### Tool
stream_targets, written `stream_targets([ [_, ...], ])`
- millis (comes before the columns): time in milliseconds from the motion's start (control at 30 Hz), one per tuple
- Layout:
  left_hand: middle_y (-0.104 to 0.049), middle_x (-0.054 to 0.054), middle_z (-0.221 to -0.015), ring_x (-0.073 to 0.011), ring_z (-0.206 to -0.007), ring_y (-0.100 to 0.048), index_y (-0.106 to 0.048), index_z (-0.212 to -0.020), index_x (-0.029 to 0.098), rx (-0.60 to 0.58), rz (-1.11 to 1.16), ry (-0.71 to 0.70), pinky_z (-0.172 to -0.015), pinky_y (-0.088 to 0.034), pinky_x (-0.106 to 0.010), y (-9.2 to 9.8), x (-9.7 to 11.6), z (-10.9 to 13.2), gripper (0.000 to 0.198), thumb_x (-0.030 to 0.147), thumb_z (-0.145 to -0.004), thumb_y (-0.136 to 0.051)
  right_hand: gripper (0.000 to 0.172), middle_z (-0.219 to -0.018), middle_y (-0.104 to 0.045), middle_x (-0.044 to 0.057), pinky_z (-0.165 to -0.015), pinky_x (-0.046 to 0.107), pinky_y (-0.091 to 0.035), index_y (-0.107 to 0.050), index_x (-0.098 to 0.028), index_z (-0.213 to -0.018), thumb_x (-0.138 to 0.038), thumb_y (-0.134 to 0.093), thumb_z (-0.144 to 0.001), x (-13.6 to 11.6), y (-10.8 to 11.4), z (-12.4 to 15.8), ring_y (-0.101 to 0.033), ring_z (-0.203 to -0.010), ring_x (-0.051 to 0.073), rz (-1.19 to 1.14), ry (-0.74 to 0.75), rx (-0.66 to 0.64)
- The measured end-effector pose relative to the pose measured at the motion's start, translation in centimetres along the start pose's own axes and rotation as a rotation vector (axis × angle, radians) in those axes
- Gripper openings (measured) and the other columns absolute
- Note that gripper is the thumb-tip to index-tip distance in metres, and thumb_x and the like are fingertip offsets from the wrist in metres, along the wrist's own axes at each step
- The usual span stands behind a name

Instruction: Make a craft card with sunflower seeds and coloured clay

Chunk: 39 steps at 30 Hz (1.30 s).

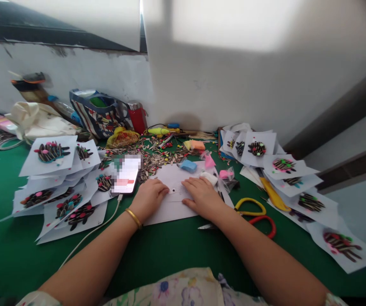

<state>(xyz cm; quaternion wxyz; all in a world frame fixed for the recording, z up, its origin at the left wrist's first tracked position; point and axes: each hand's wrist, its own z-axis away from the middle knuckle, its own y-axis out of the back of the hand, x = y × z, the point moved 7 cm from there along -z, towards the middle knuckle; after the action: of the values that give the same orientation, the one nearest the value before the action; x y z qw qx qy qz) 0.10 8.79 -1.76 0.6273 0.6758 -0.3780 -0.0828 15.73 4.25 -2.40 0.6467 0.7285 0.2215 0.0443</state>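
Observation:
My left hand [151, 199], with a gold bangle at the wrist, rests on white paper [166, 214], its fingers curled and pressed together. Whatever its fingertips may hold is hidden. Just right of them a small black dot [174, 190] shows on a small white piece on the sheet. My right hand [202, 197] lies across the same sheet, fingers stretched out and palm down. Beside its fingers is a lump of white clay [208, 177]. Blue clay [188, 165] in clear wrap sits on the paper's far part.
Scissors [253, 208] with yellow and red handles lie by my right forearm. A phone [127, 174] with a cable stands left. Cards with seed pictures pile up on the left [52, 155] and right [285, 163]. Loose seeds [157, 159], a striped bag [98, 112] and a red flask [137, 118] lie behind.

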Motion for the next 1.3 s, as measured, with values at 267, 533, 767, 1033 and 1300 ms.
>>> stream_targets([
  [267, -0.071, -0.004, -0.095, -0.0205, -0.09, -0.062, -0.075, -0.094, 0.023, 0.014, -0.028, -0.037, -0.087, -0.046, -0.036, 0.6, 0.0, 0.3, 0.022, 0.018, -0.085, -0.056, 0.054, -0.138, -0.054, 0.012, -0.113, 0.048, -0.021, -0.051, -0.017, -0.134, -0.04, -0.061, -0.087, 0.0, 0.1, 0.0, -0.045, -0.129, 0.027, 0.002, 0.0, -0.002],
  [533, -0.072, -0.003, -0.095, -0.0208, -0.091, -0.063, -0.077, -0.092, 0.026, -0.014, -0.064, -0.075, -0.086, -0.045, -0.037, 0.3, 0.4, 0.5, 0.026, 0.016, -0.082, -0.055, 0.054, -0.138, -0.053, 0.013, -0.114, 0.049, -0.021, -0.05, -0.017, -0.135, -0.04, -0.061, -0.087, 0.0, 0.0, 0.0, -0.045, -0.129, 0.027, -0.002, 0.002, -0.01],
  [767, -0.074, -0.003, -0.098, -0.021, -0.092, -0.064, -0.076, -0.095, 0.024, 0.015, -0.057, -0.055, -0.088, -0.044, -0.037, 0.6, 0.0, 0.5, 0.026, 0.015, -0.082, -0.055, 0.054, -0.138, -0.053, 0.013, -0.114, 0.049, -0.021, -0.05, -0.018, -0.135, -0.04, -0.061, -0.086, 0.1, -0.1, 0.0, -0.045, -0.129, 0.027, -0.006, -0.001, -0.001],
  [1033, -0.072, -0.002, -0.096, -0.0223, -0.093, -0.06, -0.076, -0.094, 0.029, -0.018, -0.114, -0.082, -0.091, -0.039, -0.043, 0.8, 0.8, 0.7, 0.026, 0.017, -0.083, -0.055, 0.055, -0.139, -0.053, 0.012, -0.114, 0.048, -0.021, -0.049, -0.017, -0.135, -0.041, -0.06, -0.087, 0.0, 0.0, 0.0, -0.044, -0.129, 0.027, 0.002, -0.001, -0.016],
  [1300, -0.071, -0.004, -0.096, -0.0234, -0.092, -0.058, -0.075, -0.096, 0.028, 0.002, -0.124, -0.089, -0.091, -0.04, -0.044, 0.9, 1.0, 0.7, 0.028, 0.016, -0.083, -0.054, 0.054, -0.139, -0.052, 0.012, -0.114, 0.048, -0.022, -0.05, -0.017, -0.135, -0.04, -0.06, -0.087, -0.1, 0.1, -0.1, -0.044, -0.129, 0.027, -0.003, -0.007, -0.027],
])
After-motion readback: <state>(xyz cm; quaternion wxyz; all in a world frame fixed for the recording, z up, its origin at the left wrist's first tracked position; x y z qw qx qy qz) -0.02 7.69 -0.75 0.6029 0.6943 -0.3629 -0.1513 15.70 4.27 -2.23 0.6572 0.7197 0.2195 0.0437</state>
